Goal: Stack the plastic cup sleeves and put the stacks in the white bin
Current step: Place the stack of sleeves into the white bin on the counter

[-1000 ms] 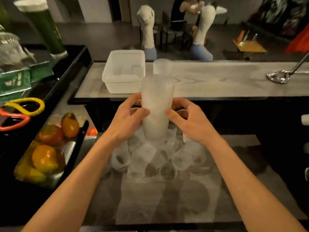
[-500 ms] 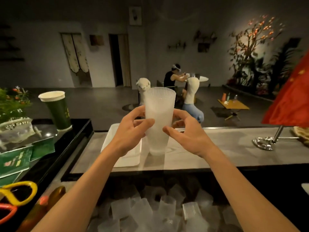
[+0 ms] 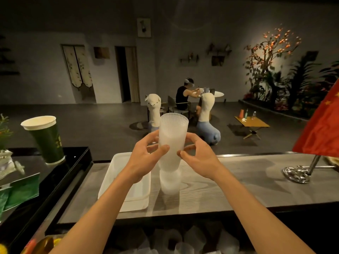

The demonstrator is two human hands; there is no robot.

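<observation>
Frosted, ribbed plastic makes up the tall stack of cup sleeves (image 3: 172, 142), held upright at the middle of the view above the grey wood-grain worktop (image 3: 229, 184). The left hand (image 3: 145, 158) grips its 9 o'clock side and the right hand (image 3: 200, 158) its 3 o'clock side, each with the thumb on the near face and the fingers curled round the back. The stack's lower end meets the top of a shorter stack (image 3: 170, 182) that stands on the worktop; whether it has slid inside cannot be told. The white bin (image 3: 117, 173) sits just beside that shorter stack at its 9 o'clock, partly hidden by the left forearm. Loose sleeves (image 3: 181, 242) lie in a dim heap at 6 o'clock, below the worktop's near edge. A green paper cup (image 3: 45, 140) stands on a black tray (image 3: 69, 171) further out at 9 o'clock, and a red flag (image 3: 322, 129) on a chrome base (image 3: 297, 173) stands at 3 o'clock
</observation>
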